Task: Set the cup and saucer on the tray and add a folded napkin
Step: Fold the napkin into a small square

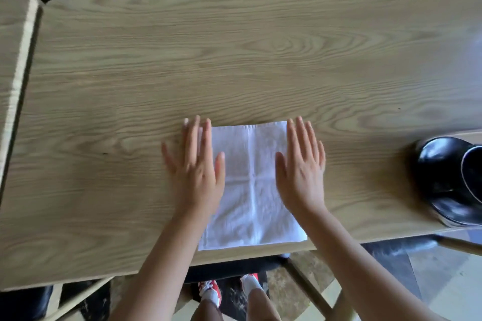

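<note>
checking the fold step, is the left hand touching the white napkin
Touching. The head view shows the left hand lying flat with straight fingers over the left edge of the white napkin, no gap visible between them.

A white napkin [251,185] lies flat on the wooden worktop [234,60]. The left hand [197,167] and right hand [300,167] press its sides. A black cup [451,180] sits far right.
</note>
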A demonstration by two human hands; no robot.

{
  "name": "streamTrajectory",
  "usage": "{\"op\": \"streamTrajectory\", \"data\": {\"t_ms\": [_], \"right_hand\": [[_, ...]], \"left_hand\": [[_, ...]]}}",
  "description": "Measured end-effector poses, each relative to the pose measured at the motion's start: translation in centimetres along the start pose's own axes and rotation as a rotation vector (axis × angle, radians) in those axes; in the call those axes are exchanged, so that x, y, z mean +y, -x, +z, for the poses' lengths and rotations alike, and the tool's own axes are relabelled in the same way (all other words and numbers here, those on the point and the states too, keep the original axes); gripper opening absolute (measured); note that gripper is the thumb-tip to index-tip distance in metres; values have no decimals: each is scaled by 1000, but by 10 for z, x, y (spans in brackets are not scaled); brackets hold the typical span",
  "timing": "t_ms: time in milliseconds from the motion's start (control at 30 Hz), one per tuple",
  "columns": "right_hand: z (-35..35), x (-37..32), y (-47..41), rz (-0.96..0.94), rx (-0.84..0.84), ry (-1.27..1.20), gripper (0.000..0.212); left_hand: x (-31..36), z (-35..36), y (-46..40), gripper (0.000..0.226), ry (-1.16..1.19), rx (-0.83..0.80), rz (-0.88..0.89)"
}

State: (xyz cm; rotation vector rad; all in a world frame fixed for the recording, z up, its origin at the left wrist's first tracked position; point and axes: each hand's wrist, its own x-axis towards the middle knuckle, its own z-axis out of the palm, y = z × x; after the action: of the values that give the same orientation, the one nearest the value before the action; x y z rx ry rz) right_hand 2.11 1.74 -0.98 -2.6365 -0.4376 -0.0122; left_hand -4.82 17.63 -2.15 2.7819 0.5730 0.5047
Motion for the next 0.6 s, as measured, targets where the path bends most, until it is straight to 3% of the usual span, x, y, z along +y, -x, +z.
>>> {"op": "streamTrajectory", "data": {"t_ms": [167,333,600], "right_hand": [[40,-14,-16,-196,-185,38,57],[47,6,-19,-339,-212,111,54],[23,51,-46,-582,-326,357,67]], "left_hand": [[11,35,2,51,-79,-273,303],[8,35,0,51,-150,-322,273],[-29,23,-10,63,-195,-367,218]]}}
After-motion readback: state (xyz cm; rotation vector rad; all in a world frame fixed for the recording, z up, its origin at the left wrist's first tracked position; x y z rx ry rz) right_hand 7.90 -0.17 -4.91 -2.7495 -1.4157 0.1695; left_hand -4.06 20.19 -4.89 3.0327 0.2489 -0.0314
